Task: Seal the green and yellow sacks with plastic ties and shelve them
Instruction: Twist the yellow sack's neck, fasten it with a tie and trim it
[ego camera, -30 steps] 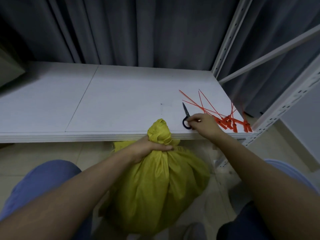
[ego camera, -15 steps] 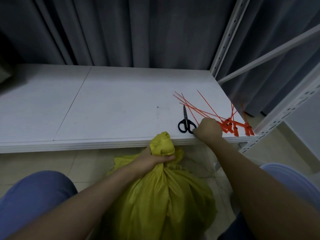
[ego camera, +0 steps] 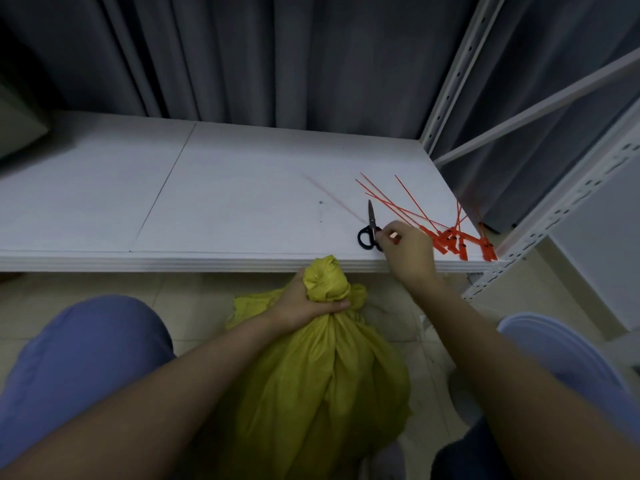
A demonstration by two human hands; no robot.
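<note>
So far nothing in view is sealed. The yellow sack (ego camera: 311, 393) stands on the floor between the person's knees, just below the front edge of the white shelf (ego camera: 242, 202). Its mouth is gathered into a twisted neck, which the left hand (ego camera: 304, 303) grips with fingers wrapped right round the bunched fabric. No tie circles that neck yet. The right hand (ego camera: 408, 251) sits at the shelf's edge, thumb and forefinger pinched on a small orange piece. A faint red streak runs off from it across the shelf, so this is probably the head of a single tie (ego camera: 394, 238) with its tail blurred. The spare ties (ego camera: 446, 237) lie fanned just right of that hand, and black scissors (ego camera: 369, 233) lie just to its left. I judge the work barely begun: this sack has to be looped, cinched, perhaps trimmed, and then lifted onto the shelf. The green sack is nowhere in view, so its state cannot be told.
</note>
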